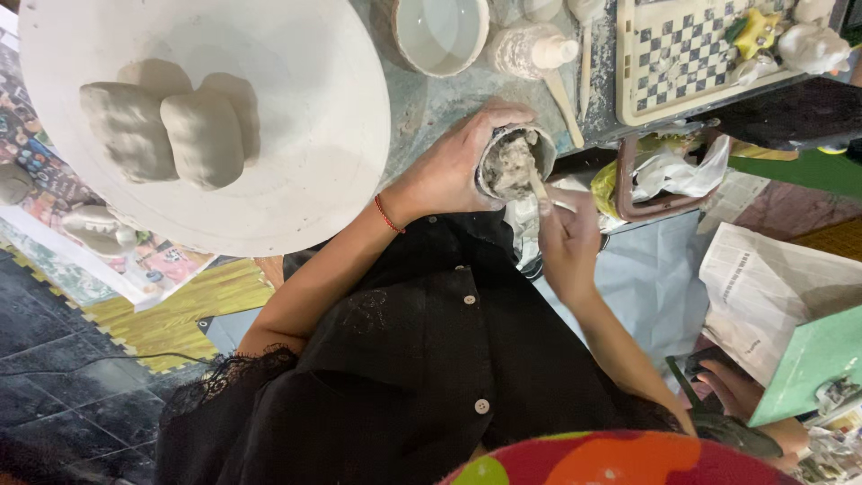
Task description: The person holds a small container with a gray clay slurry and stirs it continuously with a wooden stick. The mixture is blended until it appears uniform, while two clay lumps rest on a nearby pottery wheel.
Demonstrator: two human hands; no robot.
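Left hand point(453, 166) wraps the cup point(514, 162) of wet clay, steadying it at the surface point(431, 99) edge; right hand point(567, 238) pinches a stick point(537, 184) dipped in, angled for stirring. Three clay lumps point(166, 121) rest on the white disc point(296, 180)

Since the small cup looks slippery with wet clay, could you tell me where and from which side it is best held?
Grip the small cup around its round side wall, coming from the far side as the left hand does. Its open top is full of wet clay and the right hand works a stick in there, so only the wall is free.
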